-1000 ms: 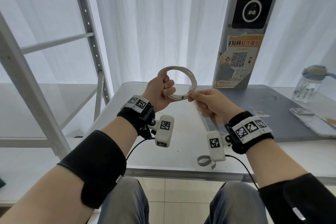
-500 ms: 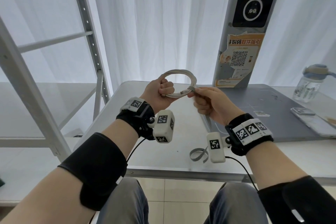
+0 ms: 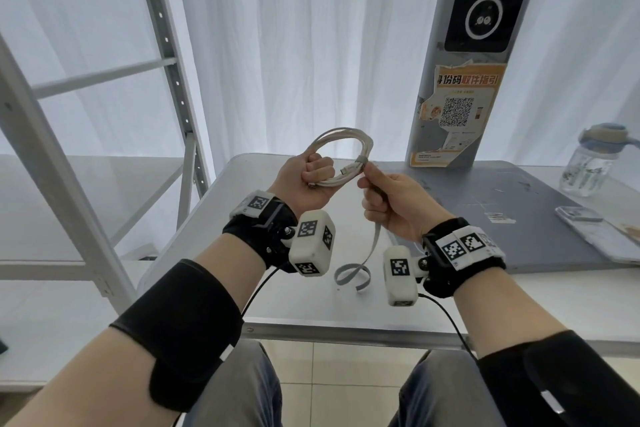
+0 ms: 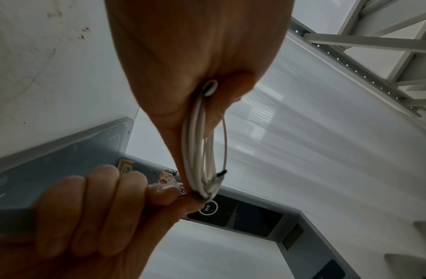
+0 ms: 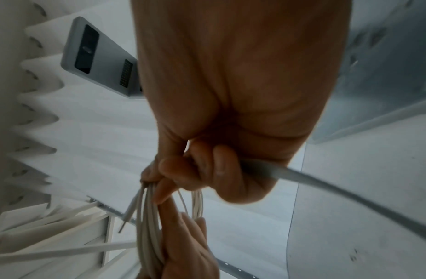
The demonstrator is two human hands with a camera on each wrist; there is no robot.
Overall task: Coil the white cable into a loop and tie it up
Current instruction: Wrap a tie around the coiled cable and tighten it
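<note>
The white cable [image 3: 346, 139] is coiled into a small loop of several turns, held up above the table. My left hand [image 3: 306, 180] grips the loop's left side in a fist; the strands [image 4: 197, 147] run out of that fist in the left wrist view. A grey strap [image 3: 374, 239] wraps the coil's right side and hangs down to a curl over the table. My right hand [image 3: 388, 201] grips the strap just below the coil, with the strap [image 5: 291, 174] trailing from the fist. A connector plug [image 3: 348, 170] lies along the coil.
A white table [image 3: 346, 308] lies below the hands, with a grey mat [image 3: 519, 204] on the right. A water bottle [image 3: 592, 166] and a phone [image 3: 585, 218] sit at the far right. A grey kiosk post [image 3: 460, 80] stands behind, a metal rack [image 3: 104, 80] at the left.
My right hand has pulled the grey strap down and toward me, drawing it tight round the coil. The strap's free end has lifted off the table edge. The left hand keeps its hold.
</note>
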